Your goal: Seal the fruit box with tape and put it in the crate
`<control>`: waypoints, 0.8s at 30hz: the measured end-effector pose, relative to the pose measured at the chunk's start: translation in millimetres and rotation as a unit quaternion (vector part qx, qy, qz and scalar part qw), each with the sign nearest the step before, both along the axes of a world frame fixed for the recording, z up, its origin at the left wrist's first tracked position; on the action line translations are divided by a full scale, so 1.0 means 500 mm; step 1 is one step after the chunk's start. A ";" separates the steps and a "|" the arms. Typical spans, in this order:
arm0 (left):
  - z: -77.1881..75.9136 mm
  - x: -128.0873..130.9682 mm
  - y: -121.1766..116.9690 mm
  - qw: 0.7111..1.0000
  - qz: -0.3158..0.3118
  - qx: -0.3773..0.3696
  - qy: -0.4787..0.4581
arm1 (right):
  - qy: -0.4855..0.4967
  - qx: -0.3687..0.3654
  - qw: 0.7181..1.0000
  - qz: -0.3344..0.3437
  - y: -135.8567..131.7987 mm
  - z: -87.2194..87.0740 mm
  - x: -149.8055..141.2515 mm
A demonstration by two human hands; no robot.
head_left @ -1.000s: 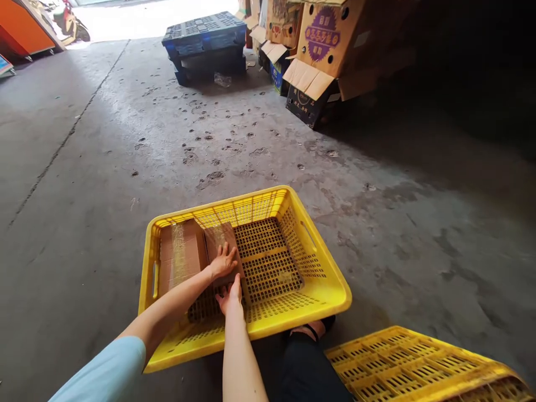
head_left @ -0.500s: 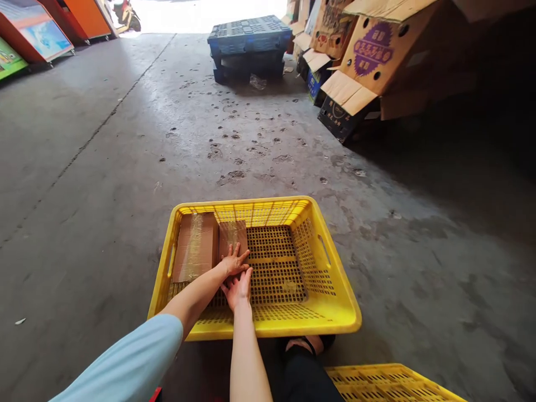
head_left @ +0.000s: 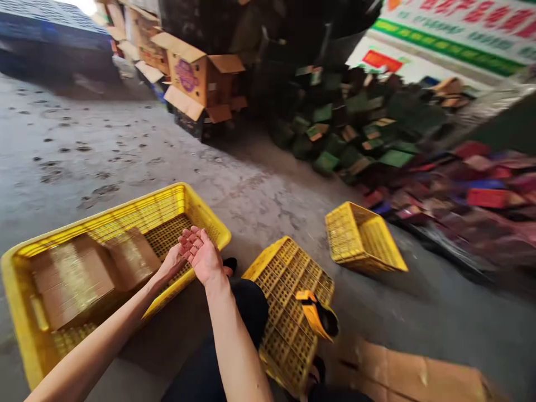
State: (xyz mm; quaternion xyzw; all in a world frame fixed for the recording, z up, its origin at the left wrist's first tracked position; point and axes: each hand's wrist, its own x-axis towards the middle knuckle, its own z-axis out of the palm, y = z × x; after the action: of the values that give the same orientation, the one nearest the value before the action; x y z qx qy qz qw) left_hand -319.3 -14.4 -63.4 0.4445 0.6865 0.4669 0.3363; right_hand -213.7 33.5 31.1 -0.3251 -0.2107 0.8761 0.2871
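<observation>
My right hand [head_left: 201,255] is raised palm up above the near right corner of a yellow crate [head_left: 206,220], fingers spread, holding nothing. My left hand [head_left: 172,261] sits just behind it, mostly hidden by the right hand, with its fingers out of sight. Two brown taped cardboard boxes [head_left: 73,278] [head_left: 132,257] lie side by side in the crate's left half. My dark-trousered leg [head_left: 234,318] stretches out below the hands.
An overturned yellow crate [head_left: 288,312] carries a yellow tape dispenser [head_left: 316,314]. Another yellow crate [head_left: 362,239] stands further right. Flat cardboard [head_left: 414,371] lies at the lower right. A heap of coloured boxes [head_left: 419,145] and open cartons [head_left: 196,81] line the back.
My view has swung to the right. Both hands have lifted off the smaller box in the crate and moved to its right corner, the right palm turned up.
</observation>
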 end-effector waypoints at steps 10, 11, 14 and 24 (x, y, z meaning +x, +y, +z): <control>0.237 0.545 0.010 0.918 -0.370 0.079 -0.119 | -0.240 0.183 0.875 -0.378 -0.151 0.172 0.689; 0.234 0.600 -0.015 0.903 -0.411 0.061 -0.107 | -0.281 0.181 0.850 -0.407 -0.197 0.168 0.761; 0.204 0.736 -0.099 0.857 -0.509 0.027 -0.074 | -0.366 0.130 0.786 -0.481 -0.355 0.136 0.950; 0.195 1.048 -0.282 0.789 -0.614 0.009 -0.036 | -0.521 -0.074 0.582 -0.620 -0.773 -0.082 1.315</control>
State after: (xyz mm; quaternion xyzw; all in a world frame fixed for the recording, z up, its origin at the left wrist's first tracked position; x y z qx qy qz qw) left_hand 205.0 -155.5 34.2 0.7581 0.2519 0.1844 0.5726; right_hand 443.7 -353.1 -9.7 -0.7975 -0.0059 0.1775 0.5766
